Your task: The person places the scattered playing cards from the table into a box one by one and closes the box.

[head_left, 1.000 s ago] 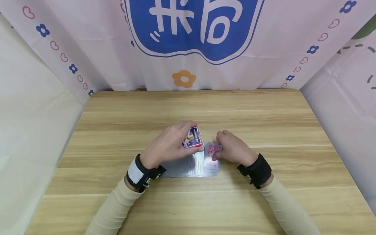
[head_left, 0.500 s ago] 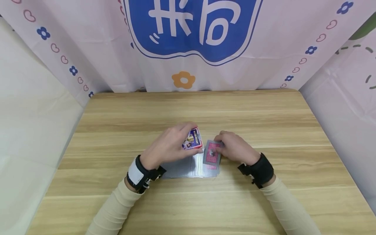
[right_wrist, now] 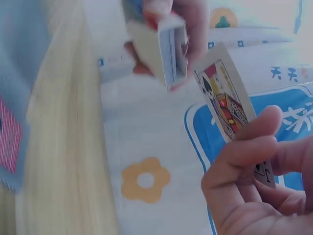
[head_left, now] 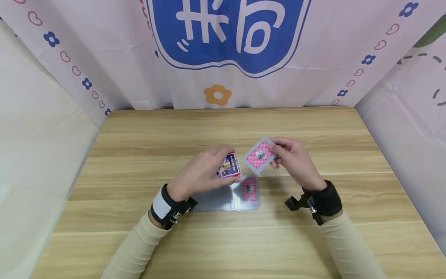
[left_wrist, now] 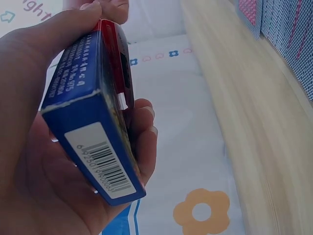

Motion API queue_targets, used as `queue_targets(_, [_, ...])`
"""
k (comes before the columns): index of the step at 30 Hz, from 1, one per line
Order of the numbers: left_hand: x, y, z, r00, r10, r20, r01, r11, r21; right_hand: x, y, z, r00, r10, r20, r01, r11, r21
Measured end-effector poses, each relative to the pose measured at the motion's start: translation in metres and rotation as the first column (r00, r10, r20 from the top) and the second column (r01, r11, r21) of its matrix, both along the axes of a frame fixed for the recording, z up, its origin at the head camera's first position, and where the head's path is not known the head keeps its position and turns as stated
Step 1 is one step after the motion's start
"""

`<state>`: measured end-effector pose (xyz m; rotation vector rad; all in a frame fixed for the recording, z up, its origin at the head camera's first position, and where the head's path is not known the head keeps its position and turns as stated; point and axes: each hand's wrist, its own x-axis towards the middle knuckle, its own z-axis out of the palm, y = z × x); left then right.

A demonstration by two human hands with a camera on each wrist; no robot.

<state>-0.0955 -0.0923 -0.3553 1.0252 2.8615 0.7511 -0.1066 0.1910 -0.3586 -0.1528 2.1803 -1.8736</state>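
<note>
My left hand (head_left: 199, 170) grips a blue and red playing-card box (head_left: 229, 165), thumb and fingers on opposite sides. The barcode end of the box (left_wrist: 100, 161) shows in the left wrist view. In the right wrist view the box's far end (right_wrist: 172, 54) is open; how full it is I cannot tell. Between thumb and fingers, my right hand (head_left: 296, 161) pinches a playing card (head_left: 260, 155), raised above the table beside the box. Its red patterned back is up in the head view; a jack of spades face (right_wrist: 225, 100) shows in the right wrist view.
Face-down playing cards (head_left: 249, 190) lie overlapped in a row on the wooden table (head_left: 223, 244), partly under my left hand. A printed cloth (head_left: 139, 77) hangs behind the table's far edge. A strap-on camera (head_left: 310, 203) sits at my right wrist.
My right hand has picked the top card off the right end of the row and lifted it up and away, turning it. The left hand and box stay almost still.
</note>
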Motion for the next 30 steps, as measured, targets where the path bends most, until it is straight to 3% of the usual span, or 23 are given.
queue_targets(11, [0.001, 0.000, 0.000, 1.000, -0.001, 0.001, 0.001, 1.000, 0.004, 0.006, -0.017, -0.003, 1.000, 0.010, -0.011, -0.010, 0.999, -0.039])
queue_targets(17, [0.001, 0.000, 0.001, 1.000, 0.006, -0.018, -0.006, 1.000, 0.013, 0.017, -0.027, 0.000, 0.993, 0.117, -0.022, -0.117, 0.993, -0.007])
queue_targets(23, [0.002, 0.000, 0.002, 1.000, 0.006, -0.028, -0.005, 1.000, 0.025, 0.022, -0.033, 0.000, 0.946, 0.322, -0.042, -0.308, 0.930, 0.200])
queue_targets(27, [0.002, -0.001, 0.003, 1.000, 0.011, -0.027, -0.011, 1.000, 0.015, 0.020, -0.032, -0.003, 0.936, 0.343, -0.082, -0.304, 0.903, 0.305])
queue_targets(30, [0.001, -0.001, 0.003, 1.000, 0.016, -0.018, -0.016, 1.000, 0.004, 0.016, -0.030, -0.009, 0.916, 0.378, -0.138, -0.278, 0.842, 0.462])
